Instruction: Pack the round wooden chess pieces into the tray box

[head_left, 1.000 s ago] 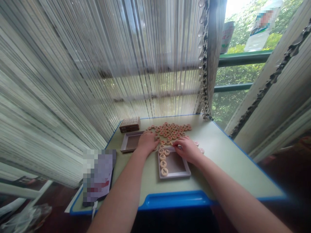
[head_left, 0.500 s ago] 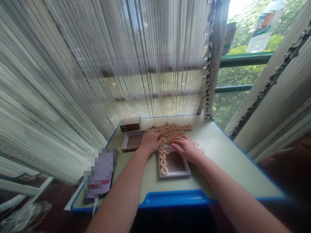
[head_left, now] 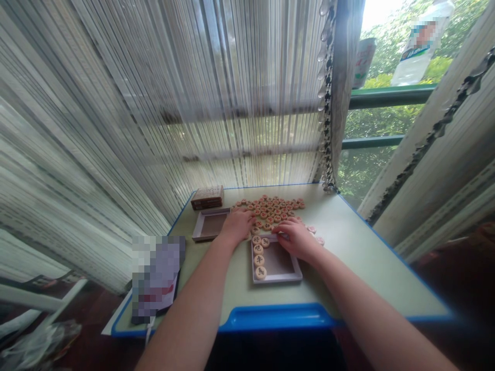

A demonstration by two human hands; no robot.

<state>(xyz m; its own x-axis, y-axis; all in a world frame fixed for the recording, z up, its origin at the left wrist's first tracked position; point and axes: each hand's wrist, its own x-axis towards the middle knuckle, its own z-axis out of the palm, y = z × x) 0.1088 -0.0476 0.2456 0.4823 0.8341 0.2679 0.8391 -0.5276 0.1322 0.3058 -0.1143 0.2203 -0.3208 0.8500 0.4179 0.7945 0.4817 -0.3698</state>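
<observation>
Many round wooden game pieces (head_left: 273, 208) with red and dark characters lie spread on the green table (head_left: 348, 257). A shallow grey tray (head_left: 296, 270) in front of me holds several pieces along its left and far sides. My right hand (head_left: 296, 239) rests over the tray's far edge, fingers curled and pinched on something I cannot make out. My left hand (head_left: 237, 224) lies palm down at the near left edge of the loose pieces, fingers stretched out.
A second grey tray (head_left: 211, 225) sits left of my left hand, with a brown box (head_left: 208, 197) behind it. A blurred packet (head_left: 157, 278) lies at the table's left corner. String curtains hang behind; a window with green rails is at right.
Both hands stay almost still. My right hand has shifted very slightly over the tray's far edge; the view has wobbled a little.
</observation>
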